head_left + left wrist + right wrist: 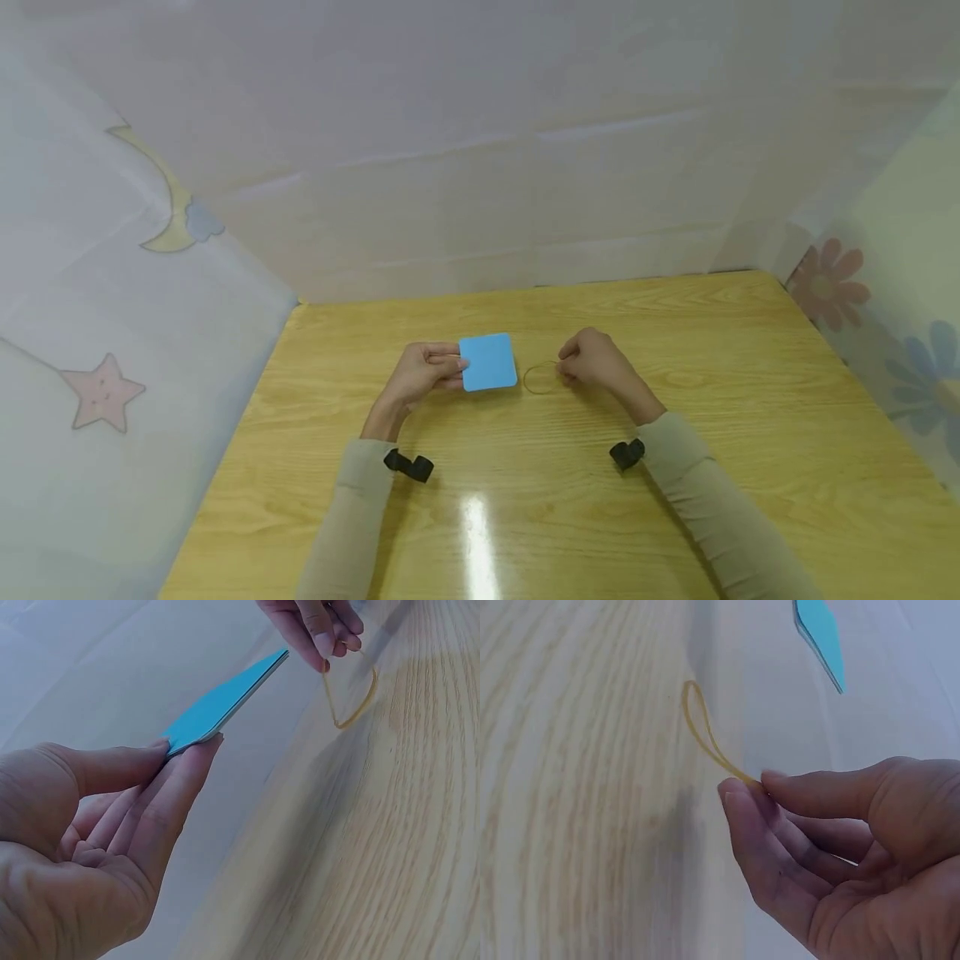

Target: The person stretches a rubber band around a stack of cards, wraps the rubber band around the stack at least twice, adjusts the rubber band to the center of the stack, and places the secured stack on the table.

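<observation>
My left hand (424,372) pinches a thin stack of blue square cards (488,362) by its left edge, thumb on top and fingers underneath. Seen edge-on in the left wrist view, the stack (229,699) shows several layers and is raised above the table. A yellowish rubber band (540,378) hangs as a loose loop from my right hand (596,363). In the right wrist view, thumb and forefinger pinch one end of the rubber band (705,731), and its free end points away from the hand. A small gap separates the loop from the cards.
Both hands are over a wood-grain table (480,450). A pale cloth wall (525,167) rises along its far edge, with printed side walls at left and right. Each sleeve cuff carries a small black camera, one on the left wrist (408,465) and one on the right (627,454).
</observation>
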Tool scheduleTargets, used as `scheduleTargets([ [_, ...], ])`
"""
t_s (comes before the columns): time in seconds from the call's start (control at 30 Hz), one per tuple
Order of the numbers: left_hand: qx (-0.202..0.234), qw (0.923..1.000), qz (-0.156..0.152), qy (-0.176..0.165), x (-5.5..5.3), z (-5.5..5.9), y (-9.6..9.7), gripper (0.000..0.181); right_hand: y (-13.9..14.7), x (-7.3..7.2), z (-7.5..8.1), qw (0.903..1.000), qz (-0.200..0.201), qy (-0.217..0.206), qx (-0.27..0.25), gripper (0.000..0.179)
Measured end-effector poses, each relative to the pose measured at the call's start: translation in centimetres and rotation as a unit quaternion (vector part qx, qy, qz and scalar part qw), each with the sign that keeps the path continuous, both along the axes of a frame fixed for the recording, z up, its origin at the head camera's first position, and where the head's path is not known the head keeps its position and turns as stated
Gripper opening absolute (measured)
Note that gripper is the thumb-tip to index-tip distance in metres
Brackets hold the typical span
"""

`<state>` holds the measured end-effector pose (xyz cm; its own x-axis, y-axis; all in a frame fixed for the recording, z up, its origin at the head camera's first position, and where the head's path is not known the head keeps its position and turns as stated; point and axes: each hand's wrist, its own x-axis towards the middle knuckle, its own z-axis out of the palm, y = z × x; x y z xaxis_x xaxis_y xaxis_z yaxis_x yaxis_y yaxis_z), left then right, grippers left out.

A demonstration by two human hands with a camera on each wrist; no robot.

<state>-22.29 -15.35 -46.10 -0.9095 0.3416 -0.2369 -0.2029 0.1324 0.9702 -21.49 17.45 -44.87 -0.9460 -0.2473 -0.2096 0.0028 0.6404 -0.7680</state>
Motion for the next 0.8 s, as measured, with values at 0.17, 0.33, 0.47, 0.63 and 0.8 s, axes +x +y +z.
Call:
scheduleTargets([
  [0.17,0.004,1.0,-0.006,0.005,-0.1,0.2,0.2,0.053,0.5,0.1,0.6,0.9999,0.001,-0.012,-0.006,0.028],
  [0.33,0.01,1.0,0.002,-0.002,0.2,0.3,0.2,0.054,0.8,0.0,0.9,0.9998,0.008,-0.016,0.003,0.023],
  [0.47,0.007,1.0,-0.002,0.002,0.3,0.3,0.3,0.054,1.0,0.0,1.1,0.9999,0.006,-0.01,-0.003,0.02],
  [0.63,0.009,1.0,-0.001,0.001,0.4,0.3,0.6,0.053,0.9,-0.1,1.5,0.9989,0.007,-0.001,-0.047,0.024],
  [0.8,0.012,0.9999,0.0,-0.006,0.5,0.2,0.8,0.052,0.5,-0.1,2.1,0.9949,0.01,0.021,-0.098,0.028],
])
